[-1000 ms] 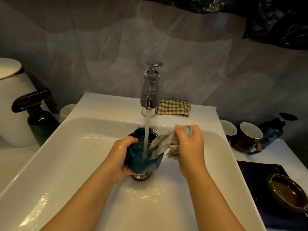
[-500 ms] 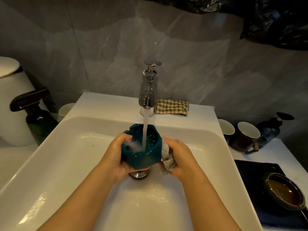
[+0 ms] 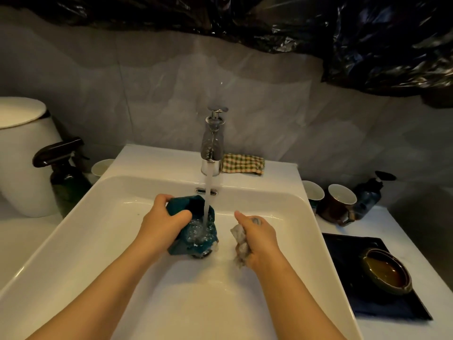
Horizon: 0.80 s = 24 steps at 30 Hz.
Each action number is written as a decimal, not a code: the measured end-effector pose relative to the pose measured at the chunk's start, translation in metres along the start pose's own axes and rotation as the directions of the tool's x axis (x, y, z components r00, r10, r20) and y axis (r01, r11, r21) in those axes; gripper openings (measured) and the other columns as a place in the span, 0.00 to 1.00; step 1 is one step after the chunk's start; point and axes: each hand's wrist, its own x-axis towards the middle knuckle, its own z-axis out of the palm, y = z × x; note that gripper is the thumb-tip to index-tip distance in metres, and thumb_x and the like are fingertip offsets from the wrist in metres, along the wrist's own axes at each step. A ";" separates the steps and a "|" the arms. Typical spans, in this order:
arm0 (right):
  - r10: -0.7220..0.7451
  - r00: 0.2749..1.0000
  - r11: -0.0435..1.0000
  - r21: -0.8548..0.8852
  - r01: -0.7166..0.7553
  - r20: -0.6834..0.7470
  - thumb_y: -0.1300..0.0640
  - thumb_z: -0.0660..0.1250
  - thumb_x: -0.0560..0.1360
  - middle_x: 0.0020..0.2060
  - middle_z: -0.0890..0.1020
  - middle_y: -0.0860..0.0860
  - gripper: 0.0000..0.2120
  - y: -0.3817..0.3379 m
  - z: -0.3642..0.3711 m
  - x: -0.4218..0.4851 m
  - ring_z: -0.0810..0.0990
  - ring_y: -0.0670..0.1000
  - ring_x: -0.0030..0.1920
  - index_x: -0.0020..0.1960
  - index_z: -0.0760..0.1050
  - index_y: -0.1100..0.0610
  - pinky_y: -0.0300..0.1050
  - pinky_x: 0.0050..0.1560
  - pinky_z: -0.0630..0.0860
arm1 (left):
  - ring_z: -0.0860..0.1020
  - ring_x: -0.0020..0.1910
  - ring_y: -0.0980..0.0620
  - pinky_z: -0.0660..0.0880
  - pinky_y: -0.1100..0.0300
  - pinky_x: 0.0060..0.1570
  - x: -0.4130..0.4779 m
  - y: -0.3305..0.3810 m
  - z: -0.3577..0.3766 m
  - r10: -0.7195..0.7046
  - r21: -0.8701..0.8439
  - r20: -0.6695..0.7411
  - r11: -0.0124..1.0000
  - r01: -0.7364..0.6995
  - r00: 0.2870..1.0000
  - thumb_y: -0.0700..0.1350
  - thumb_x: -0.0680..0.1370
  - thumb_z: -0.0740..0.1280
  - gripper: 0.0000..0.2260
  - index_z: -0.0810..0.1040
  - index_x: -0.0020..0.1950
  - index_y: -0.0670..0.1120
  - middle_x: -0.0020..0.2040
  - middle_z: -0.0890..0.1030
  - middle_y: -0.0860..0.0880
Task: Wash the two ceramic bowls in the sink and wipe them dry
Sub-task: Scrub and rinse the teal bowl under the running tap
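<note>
The left hand (image 3: 164,220) is gripping the teal faceted ceramic bowl (image 3: 193,209), thumb over its rim, tilting it above the drain of the white rectangular sink (image 3: 73,241). Water from the chrome tap (image 3: 212,148) is pouring into it. The right hand (image 3: 257,238) is clenching a crumpled grey cloth (image 3: 241,244) just beside the bowl, apart from it. The brown glazed bowl (image 3: 387,271) is sitting on a dark mat (image 3: 348,251) to the right.

Risk: the wet glaze is probably slippery, so the one-handed hold could let the bowl drop and chip against the basin.
</note>
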 end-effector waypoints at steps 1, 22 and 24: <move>0.005 0.999 1.000 -0.011 -0.005 0.043 0.51 0.68 0.74 0.17 0.66 0.51 0.21 0.002 -0.001 -0.003 0.57 0.47 0.16 0.29 0.63 0.57 0.33 0.22 0.61 | 0.76 0.42 0.51 0.76 0.57 0.36 -0.004 0.000 -0.003 0.038 0.068 -0.005 0.997 -0.037 0.999 0.42 0.73 0.67 0.18 0.65 0.60 0.49 0.45 0.75 0.49; -0.104 0.995 0.988 -0.112 0.102 -0.012 0.51 0.67 0.75 0.19 0.68 0.53 0.17 0.013 -0.002 -0.042 0.60 0.49 0.17 0.34 0.64 0.57 0.37 0.23 0.60 | 0.78 0.50 0.48 0.74 0.61 0.37 -0.052 0.008 -0.024 0.581 0.795 0.347 0.233 -0.559 0.736 0.54 0.71 0.69 0.34 0.59 0.73 0.50 0.60 0.75 0.48; -0.140 0.989 0.977 -0.171 0.129 -0.055 0.46 0.64 0.76 0.20 0.68 0.53 0.20 0.013 -0.002 -0.042 0.61 0.49 0.18 0.33 0.64 0.57 0.37 0.23 0.61 | 0.77 0.52 0.49 0.75 0.61 0.39 -0.053 0.006 -0.024 0.569 0.804 0.350 0.226 -0.550 0.744 0.55 0.72 0.68 0.34 0.57 0.74 0.50 0.62 0.73 0.49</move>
